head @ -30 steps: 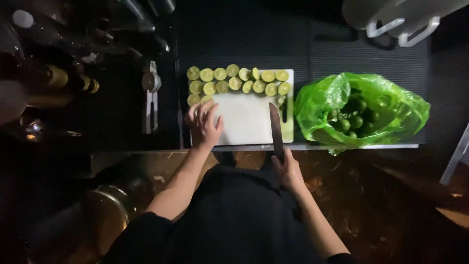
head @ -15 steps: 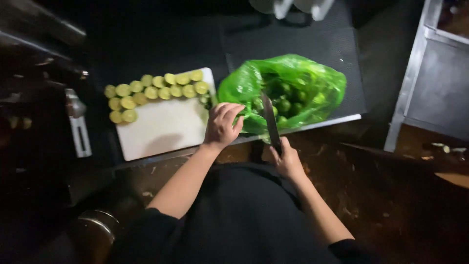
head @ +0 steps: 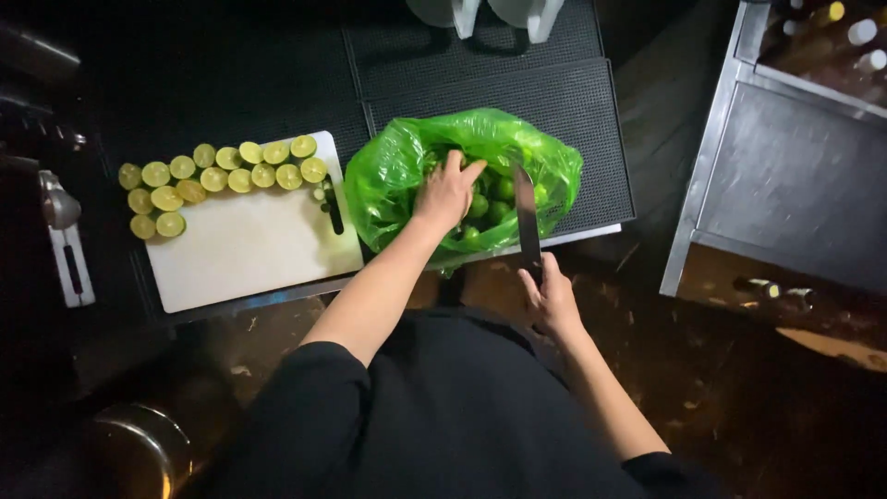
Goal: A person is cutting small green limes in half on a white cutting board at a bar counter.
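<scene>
My left hand point(head: 447, 192) reaches into a green plastic bag point(head: 395, 176) that holds several whole limes point(head: 499, 189); its fingers are among the limes, and whether they grip one is hidden. My right hand point(head: 552, 298) holds a knife point(head: 527, 220) by the handle, blade pointing away over the bag's right side. Left of the bag lies a white cutting board point(head: 249, 245) with several halved limes point(head: 217, 174) in rows along its far and left edges.
A black ribbed mat point(head: 573, 102) covers the counter under the bag. A metal tool point(head: 66, 242) lies left of the board. A steel cabinet point(head: 785, 176) stands at the right, bottles on top. A round metal bin point(head: 139, 453) sits low left.
My left hand left the cutting board, moved right and went into the green bag. The view swung right. My right hand kept hold of the knife.
</scene>
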